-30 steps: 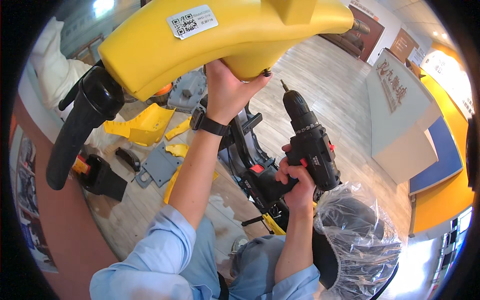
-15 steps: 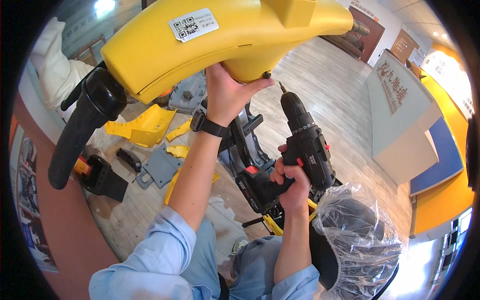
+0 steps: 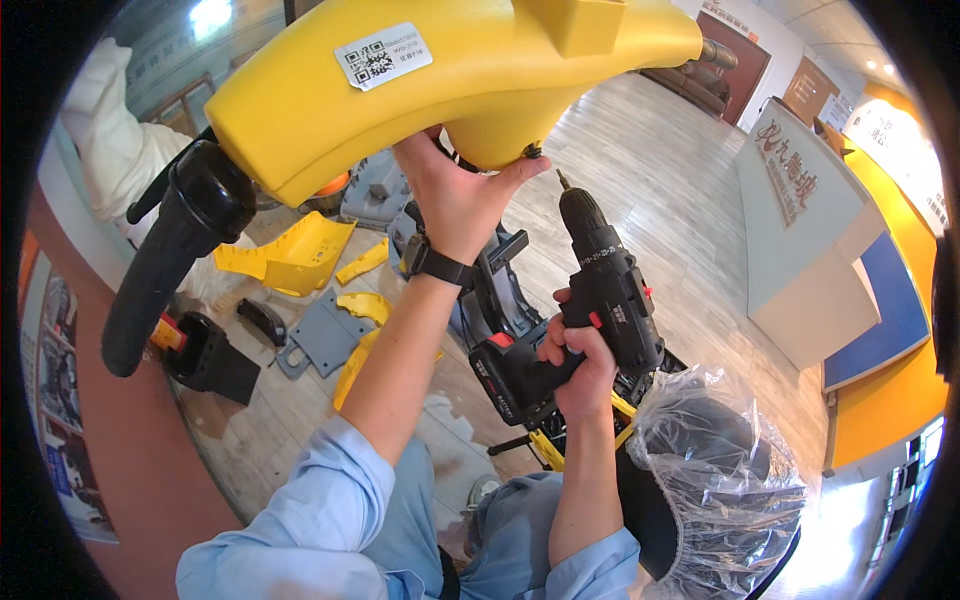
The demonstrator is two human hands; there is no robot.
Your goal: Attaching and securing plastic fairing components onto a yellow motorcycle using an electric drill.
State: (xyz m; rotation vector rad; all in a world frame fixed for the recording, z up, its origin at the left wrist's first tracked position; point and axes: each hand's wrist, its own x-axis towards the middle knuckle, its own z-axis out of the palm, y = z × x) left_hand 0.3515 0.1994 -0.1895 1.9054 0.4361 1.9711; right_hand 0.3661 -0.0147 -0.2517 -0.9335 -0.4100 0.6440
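A yellow plastic handlebar cover [image 3: 350, 120] with a white label spans the top of the view, a black grip [image 3: 165, 260] sticking out at its left end. My left hand [image 3: 455, 200] is closed under the cover's middle bulge. Its fingers are hidden behind the cover, and its thumb presses by a small black piece [image 3: 532, 151] at the bulge's lower edge. In my right hand [image 3: 585, 365] is a black cordless drill [image 3: 610, 290] with red accents, gripped by the handle. Its bit points up, just below and right of my left thumb, apart from the cover.
Yellow panels [image 3: 300, 255], a grey plate [image 3: 328, 332] and black parts [image 3: 210, 360] lie on the floor at left. Below the cover stands a dark frame [image 3: 500, 285]. A seat in clear plastic wrap [image 3: 715, 450] is near my right arm. Further right stands a white counter [image 3: 805, 220].
My left hand has shifted slightly, with its wrist a little further right. The drill has moved slightly left, still held in my right hand. The cover has barely moved.
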